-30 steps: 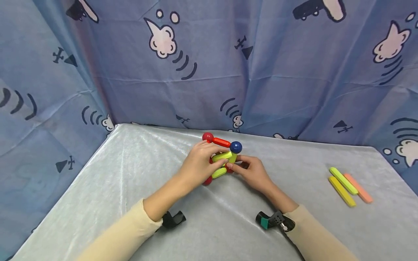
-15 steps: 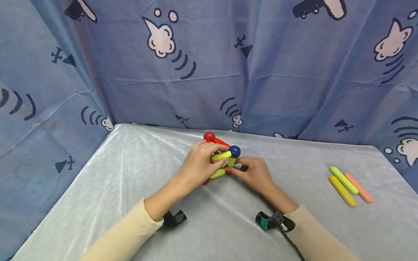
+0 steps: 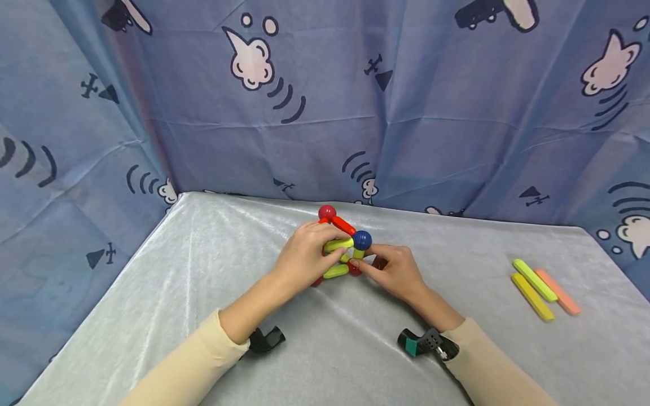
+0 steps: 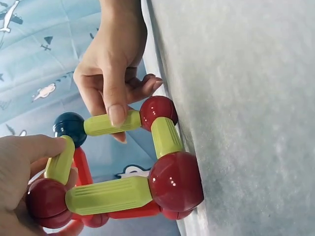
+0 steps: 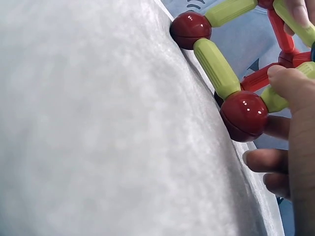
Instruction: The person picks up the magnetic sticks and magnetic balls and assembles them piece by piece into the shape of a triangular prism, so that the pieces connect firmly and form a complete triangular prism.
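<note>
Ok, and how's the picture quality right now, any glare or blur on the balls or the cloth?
Head view: pale streaks of sheen on the cloth, balls reasonably clear; left wrist: small bright glints on the closest red ball, the curtain paler than in the head view; right wrist: glints on the lower red ball, cloth texture soft and blurry.

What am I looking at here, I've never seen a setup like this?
There's no robot, just a person's left hand and right hand, both bare. The wide picture comes from a head-worn camera; the two close ones come from cameras worn on each wrist. Both hands hold a frame of balls and rods. The left hand grips an upper yellow-green rod beside the blue ball; the right hand pinches the upright rod below that ball. Farther right on the pale cloth lie three loose rods: yellow-green, yellow and orange.
</note>
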`<state>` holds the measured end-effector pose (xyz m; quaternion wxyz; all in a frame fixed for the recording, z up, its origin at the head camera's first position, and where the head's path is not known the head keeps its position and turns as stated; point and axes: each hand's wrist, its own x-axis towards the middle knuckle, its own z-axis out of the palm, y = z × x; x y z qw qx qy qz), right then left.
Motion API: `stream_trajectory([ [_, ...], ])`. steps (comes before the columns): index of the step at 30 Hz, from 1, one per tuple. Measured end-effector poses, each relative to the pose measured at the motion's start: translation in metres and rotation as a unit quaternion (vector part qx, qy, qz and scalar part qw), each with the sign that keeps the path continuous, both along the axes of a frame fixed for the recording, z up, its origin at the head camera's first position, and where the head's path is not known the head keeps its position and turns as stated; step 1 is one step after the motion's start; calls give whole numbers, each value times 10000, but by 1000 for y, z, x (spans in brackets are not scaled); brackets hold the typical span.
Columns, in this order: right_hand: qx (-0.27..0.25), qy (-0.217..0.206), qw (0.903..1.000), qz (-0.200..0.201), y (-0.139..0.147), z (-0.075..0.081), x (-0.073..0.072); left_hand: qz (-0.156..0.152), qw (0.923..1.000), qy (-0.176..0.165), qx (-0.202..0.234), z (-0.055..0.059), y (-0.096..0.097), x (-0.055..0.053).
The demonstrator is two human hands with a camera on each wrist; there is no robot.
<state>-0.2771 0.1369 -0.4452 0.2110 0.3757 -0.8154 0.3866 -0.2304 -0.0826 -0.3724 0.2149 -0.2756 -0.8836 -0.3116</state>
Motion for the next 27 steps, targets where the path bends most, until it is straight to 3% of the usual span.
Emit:
stream_trajectory([
  [6, -133, -29, 9998, 157, 1, -2, -1, 35, 9999, -124, -65, -1, -6, 2],
  [10, -154, -444, 9986, 227, 0, -2, 0, 251, 9994, -239, -47, -7, -19, 8],
  [14, -2, -1236, 9921, 200, -1, 0, 2, 494, 9947, -810, 399, -15, -33, 13],
  [17, 142, -1787, 9837, 136, -1, 4, 5, 558, 9840, -1432, 905, -18, -38, 13],
  [22, 382, -2265, 9732, -69, 2, 13, 9, 575, 9655, -2153, 1350, -22, -38, -2],
  [25, 607, -2320, 9704, -283, 5, 19, 10, 470, 9615, -2288, 1450, -25, -35, -15],
  [27, 758, -2315, 9685, -511, 6, 23, 9, 368, 9635, -2225, 1444, -25, -31, -21],
])
